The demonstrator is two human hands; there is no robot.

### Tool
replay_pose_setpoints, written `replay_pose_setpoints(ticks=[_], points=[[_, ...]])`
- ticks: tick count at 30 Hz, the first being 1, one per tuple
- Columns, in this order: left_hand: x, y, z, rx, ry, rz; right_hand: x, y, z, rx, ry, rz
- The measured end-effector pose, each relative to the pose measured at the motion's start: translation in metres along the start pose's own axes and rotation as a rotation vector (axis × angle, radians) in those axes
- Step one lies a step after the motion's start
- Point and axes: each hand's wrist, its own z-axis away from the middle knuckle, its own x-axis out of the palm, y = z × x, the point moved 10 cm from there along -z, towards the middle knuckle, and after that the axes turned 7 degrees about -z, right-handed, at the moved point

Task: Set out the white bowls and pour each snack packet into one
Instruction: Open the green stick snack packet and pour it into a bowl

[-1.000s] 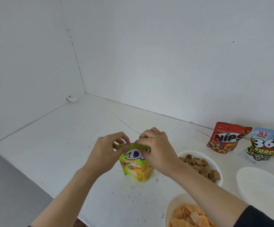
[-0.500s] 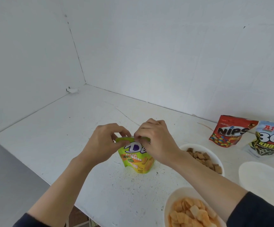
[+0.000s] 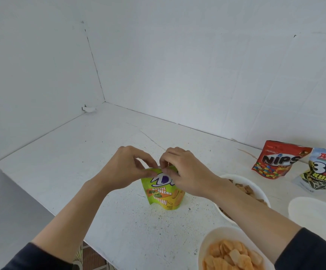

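Pinching the top seal of the lime-green packet [image 3: 163, 193] with left hand [image 3: 123, 168] and right hand [image 3: 185, 172], fingers of both curled on it. Glossy, purple "D" logo, "Mini Bites" over an orange band, upright on the white bench [image 3: 80, 156]. Just right of the packet, bowl of brown squares [image 3: 255, 189]; nearer, bowl of orange chips [image 3: 213, 240]
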Motion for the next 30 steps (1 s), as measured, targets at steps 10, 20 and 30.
replay_pose_setpoints(ticks=[10, 20, 30], points=[[0.014, 0.007, -0.003, -0.093, -0.219, 0.037, 0.001, -0.014, 0.018, -0.063, 0.114, 0.268], [0.018, 0.003, -0.004, -0.192, -0.209, 0.08, -0.004, -0.018, 0.032, -0.12, 0.083, 0.235], [0.055, 0.018, 0.009, -0.149, -0.502, 0.242, -0.012, -0.003, 0.037, -0.013, 0.119, 0.131]])
